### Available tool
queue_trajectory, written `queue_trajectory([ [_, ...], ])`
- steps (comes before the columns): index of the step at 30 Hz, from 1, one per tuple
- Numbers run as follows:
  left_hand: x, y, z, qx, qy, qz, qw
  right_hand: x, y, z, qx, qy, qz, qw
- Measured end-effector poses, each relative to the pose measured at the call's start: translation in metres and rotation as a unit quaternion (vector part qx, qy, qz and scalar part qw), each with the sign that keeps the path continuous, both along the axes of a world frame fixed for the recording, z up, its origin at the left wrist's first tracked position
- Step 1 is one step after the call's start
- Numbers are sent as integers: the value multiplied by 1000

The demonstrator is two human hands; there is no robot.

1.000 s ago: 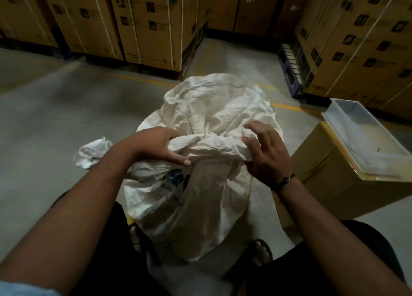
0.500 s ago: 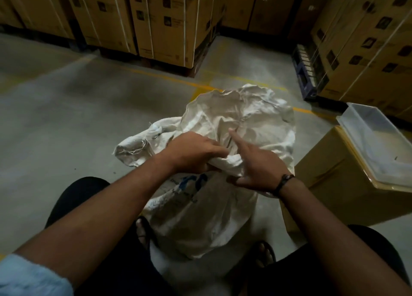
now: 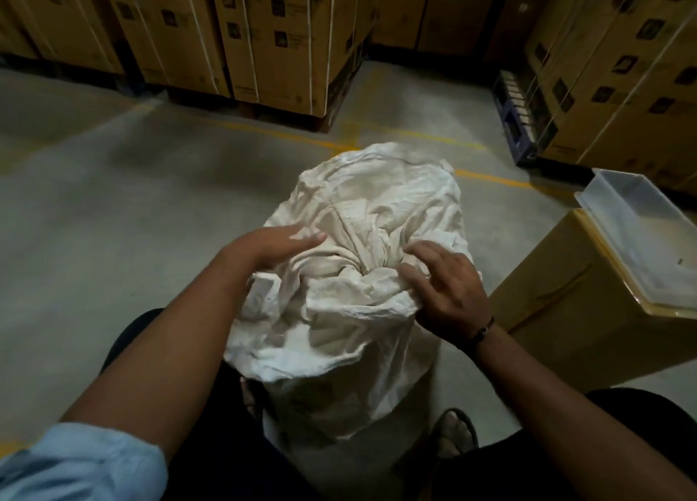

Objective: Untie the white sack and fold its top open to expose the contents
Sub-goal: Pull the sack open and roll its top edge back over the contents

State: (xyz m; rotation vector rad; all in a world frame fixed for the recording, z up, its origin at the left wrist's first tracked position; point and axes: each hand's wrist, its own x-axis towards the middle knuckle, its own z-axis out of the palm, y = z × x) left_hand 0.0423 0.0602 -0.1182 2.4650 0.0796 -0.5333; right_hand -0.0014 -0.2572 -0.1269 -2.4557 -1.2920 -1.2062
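Between my knees, on the grey concrete floor point(image 3: 113, 217), stands the crumpled white woven sack point(image 3: 362, 206), neck twisted shut. My left hand point(image 3: 279, 246) presses it, fingers straight; my right hand point(image 3: 447, 287) grips gathered cloth beside the twist.

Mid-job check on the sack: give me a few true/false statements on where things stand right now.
1. The white sack is gathered shut at its top, and no contents show. True.
2. The left hand and the right hand both touch the sack. True.
3. The clear tray sits on the floor to the left of the sack. False: it rests on a cardboard box to the sack's right.
4. The right wrist is bare. False: it wears a dark band.
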Motion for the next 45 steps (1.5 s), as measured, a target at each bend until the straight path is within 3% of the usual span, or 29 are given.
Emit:
queue_trajectory([
  [3,0,-2,-12,63,129,1,990,0,-5,0,4,-2,1,1000],
  [5,1,-14,-10,153,58,-53,985,4,-10,-8,5,10,-20,1000],
  [6,1,-21,-5,166,-25,-67,984,7,-11,-13,2,15,-39,999],
  [8,-8,-38,15,60,-164,-104,979,11,-13,-18,-7,29,-79,996],
  [10,-26,-58,36,-83,-165,-218,959,14,-11,-19,-3,43,-113,993],
  [11,-34,-69,38,-101,-135,-275,947,15,-8,-18,0,52,-130,990],
  [13,-45,-87,26,-47,-129,-336,932,15,-3,-17,3,78,-162,984],
  [17,-33,-98,-8,121,-226,-262,930,17,-4,-10,24,183,-209,960],
  [21,-18,-94,-8,134,-315,-205,917,15,-9,-3,24,222,-217,950],
  [27,-11,-78,12,155,-503,-173,832,21,-6,-4,15,342,-83,936],
  [32,-8,-62,18,148,-534,-120,824,29,-19,-3,75,476,-38,875],
  [35,-9,-66,14,151,-549,-131,811,36,-22,-3,77,429,-52,898],
  [36,-11,-69,14,133,-537,-138,821,35,-21,-6,63,376,-69,922],
  [38,-11,-68,14,48,-436,-156,885,30,-17,-15,29,231,-102,967],
  [40,-9,-55,21,-27,-207,-203,957,24,-12,-22,28,121,-103,987],
  [43,-18,-43,24,-118,44,-242,962,21,-4,-27,20,69,-92,993],
  [45,-25,-49,20,-140,91,-228,959,20,1,-28,3,82,-91,993],
])
